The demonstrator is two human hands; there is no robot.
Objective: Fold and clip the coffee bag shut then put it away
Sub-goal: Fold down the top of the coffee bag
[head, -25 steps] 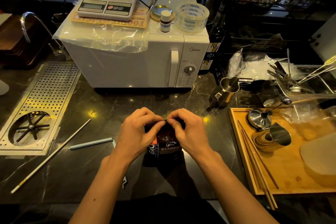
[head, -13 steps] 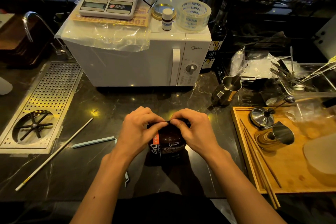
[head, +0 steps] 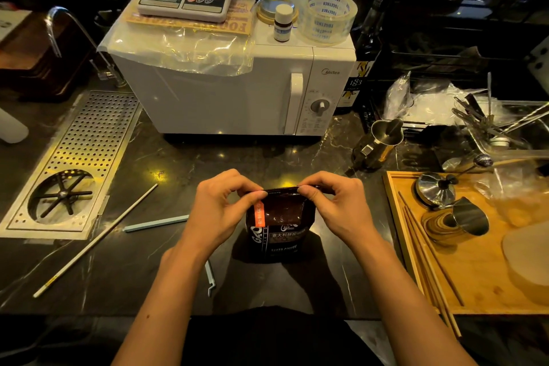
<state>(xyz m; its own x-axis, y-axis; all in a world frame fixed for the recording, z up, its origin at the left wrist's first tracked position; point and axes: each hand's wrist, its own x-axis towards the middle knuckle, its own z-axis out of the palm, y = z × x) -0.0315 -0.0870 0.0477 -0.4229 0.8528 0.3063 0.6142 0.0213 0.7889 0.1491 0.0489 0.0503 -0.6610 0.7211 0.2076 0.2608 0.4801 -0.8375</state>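
Observation:
A dark coffee bag [head: 280, 224] with white lettering and an orange label stands upright on the black marble counter [head: 166, 261], right in front of me. My left hand [head: 221, 206] pinches the left end of its folded top edge. My right hand [head: 337, 202] pinches the right end. A pale blue clip bar [head: 156, 223] lies on the counter left of my left hand. A small metal piece [head: 210, 276] lies beside my left forearm.
A white microwave [head: 237, 89] with a scale and tape roll on top stands behind the bag. A perforated drip tray [head: 74, 163] sits at left, a long white rod [head: 95, 239] beside it. A steel pitcher [head: 381, 142] and a wooden tray [head: 404, 246] of tools are at right.
My hands have spread apart along the bag's top edge, so more of the bag's front shows. The bag stands in the same spot.

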